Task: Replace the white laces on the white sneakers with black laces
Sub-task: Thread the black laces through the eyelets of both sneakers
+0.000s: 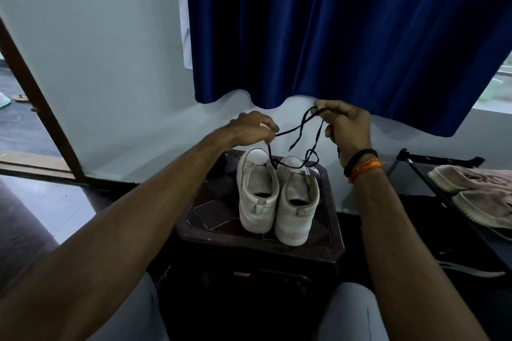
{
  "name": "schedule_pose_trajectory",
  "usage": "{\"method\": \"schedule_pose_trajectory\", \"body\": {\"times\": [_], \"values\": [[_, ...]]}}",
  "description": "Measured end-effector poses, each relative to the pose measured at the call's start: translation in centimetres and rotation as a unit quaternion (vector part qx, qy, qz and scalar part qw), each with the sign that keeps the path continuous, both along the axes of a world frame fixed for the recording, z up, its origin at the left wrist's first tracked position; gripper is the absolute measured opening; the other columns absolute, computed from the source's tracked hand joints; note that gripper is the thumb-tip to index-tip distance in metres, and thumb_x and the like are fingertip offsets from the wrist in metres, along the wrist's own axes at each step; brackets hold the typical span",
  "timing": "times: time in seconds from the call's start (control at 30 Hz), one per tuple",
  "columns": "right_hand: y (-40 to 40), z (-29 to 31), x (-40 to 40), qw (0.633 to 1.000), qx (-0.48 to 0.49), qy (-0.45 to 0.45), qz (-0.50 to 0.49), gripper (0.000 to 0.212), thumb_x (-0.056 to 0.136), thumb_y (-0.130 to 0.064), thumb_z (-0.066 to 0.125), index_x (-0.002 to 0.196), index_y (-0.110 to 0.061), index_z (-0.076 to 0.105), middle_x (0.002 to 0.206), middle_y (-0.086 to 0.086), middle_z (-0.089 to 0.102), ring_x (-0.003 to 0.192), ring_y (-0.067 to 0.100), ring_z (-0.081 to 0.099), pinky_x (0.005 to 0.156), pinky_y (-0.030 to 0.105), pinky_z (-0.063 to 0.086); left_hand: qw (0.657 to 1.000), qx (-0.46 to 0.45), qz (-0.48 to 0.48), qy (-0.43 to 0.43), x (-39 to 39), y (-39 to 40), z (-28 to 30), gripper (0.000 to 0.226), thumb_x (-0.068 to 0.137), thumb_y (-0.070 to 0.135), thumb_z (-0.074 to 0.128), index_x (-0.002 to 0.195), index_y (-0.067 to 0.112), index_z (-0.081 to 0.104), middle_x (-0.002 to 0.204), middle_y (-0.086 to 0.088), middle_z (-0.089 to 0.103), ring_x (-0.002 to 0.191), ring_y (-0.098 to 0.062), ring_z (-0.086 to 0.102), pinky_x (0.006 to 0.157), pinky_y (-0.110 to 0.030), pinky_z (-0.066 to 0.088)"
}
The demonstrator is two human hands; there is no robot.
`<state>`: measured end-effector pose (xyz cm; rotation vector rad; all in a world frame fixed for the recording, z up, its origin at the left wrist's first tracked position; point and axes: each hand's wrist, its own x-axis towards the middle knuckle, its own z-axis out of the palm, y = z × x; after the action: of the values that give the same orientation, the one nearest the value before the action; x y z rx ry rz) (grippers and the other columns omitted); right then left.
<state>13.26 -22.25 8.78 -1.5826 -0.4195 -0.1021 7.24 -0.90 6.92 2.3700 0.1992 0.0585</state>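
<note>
Two hands up over the sneakers (278, 192) on the bench (331, 219): left hand (253, 127) and right hand (346, 126) pinching one black lace (300, 127), slack between, trailing down toward the shoes below.

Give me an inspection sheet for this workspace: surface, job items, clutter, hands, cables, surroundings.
Surface: dark patterned stool carrying both sneakers.
Job's things: left white sneaker and right white sneaker stand side by side, heels toward the camera; no white laces visible. Black lace hangs in loops above them, trailing down onto the sneakers.
Clutter: nothing seen on the stool.
Hands: left hand pinches one part of the lace; right hand holds another, with wristbands on that wrist.
Cables: nothing seen.
Surroundings: blue curtain, pale wall, black rack holding pinkish shoes on the right.
</note>
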Motion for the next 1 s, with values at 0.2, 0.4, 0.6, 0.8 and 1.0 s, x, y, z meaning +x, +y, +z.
{"method": "schedule_pose_trajectory", "body": {"times": [0.2, 0.4, 0.6, 0.8, 1.0], "values": [[0.6, -0.1, -0.1, 0.994, -0.048, -0.048, 0.089, 0.022, 0.094, 0.002, 0.061, 0.104, -0.011, 0.077, 0.099, 0.006, 0.077, 0.055, 0.005, 0.051, 0.051, 0.017, 0.041, 0.986, -0.044, -0.028, -0.158, 0.9, -1.7, 0.8, 0.038, 0.091, 0.037, 0.072, 0.126, 0.023, 0.067, 0.118, 0.003, 0.067, 0.086, -0.002, 0.061, 0.074, -0.021, 0.048], [0.3, -0.4, 0.4, 0.994, -0.053, -0.070, 0.070, 0.017, 0.093, -0.005, 0.067, 0.104, -0.013, 0.078, 0.099, 0.004, 0.077, 0.058, 0.006, 0.055, 0.051, 0.017, 0.043, 0.982, -0.031, -0.064, -0.172, 2.1, -2.4, 1.7, 0.018, 0.098, 0.022, 0.065, 0.105, 0.010, 0.075, 0.091, 0.003, 0.077, 0.060, 0.003, 0.062, 0.053, -0.012, 0.043], [-0.9, -2.4, 2.0, 0.986, -0.153, -0.054, -0.044, 0.015, 0.088, -0.005, 0.071, 0.088, -0.018, 0.079, 0.094, -0.002, 0.078, 0.071, 0.004, 0.069, 0.055, 0.016, 0.051, 0.972, 0.061, 0.018, -0.224, 2.5, -1.5, 3.8, 0.022, 0.097, 0.025, 0.065, 0.093, 0.007, 0.077, 0.075, -0.006, 0.073, 0.067, -0.009, 0.069, 0.067, -0.030, 0.054], [1.2, -2.4, 1.1, 0.989, -0.142, -0.006, 0.049, 0.027, 0.090, -0.013, 0.065, 0.115, -0.015, 0.075, 0.099, -0.001, 0.074, 0.050, 0.012, 0.059, 0.053, 0.018, 0.049, 0.974, 0.183, -0.076, -0.108, 2.9, -2.5, 4.3, 0.023, 0.094, 0.033, 0.070, 0.105, 0.016, 0.079, 0.075, 0.008, 0.069, 0.071, -0.009, 0.063, 0.065, -0.029, 0.049], [2.0, -1.7, 0.9, 0.979, -0.155, 0.008, 0.133, 0.020, 0.095, -0.018, 0.069, 0.108, -0.004, 0.074, 0.082, 0.001, 0.074, 0.052, 0.008, 0.060, 0.048, 0.009, 0.039, 0.977, 0.150, -0.092, -0.122, 2.7, -2.1, 4.0, 0.013, 0.094, 0.019, 0.068, 0.086, 0.014, 0.077, 0.064, 0.009, 0.062, 0.063, -0.005, 0.057, 0.060, -0.022, 0.042]]}}
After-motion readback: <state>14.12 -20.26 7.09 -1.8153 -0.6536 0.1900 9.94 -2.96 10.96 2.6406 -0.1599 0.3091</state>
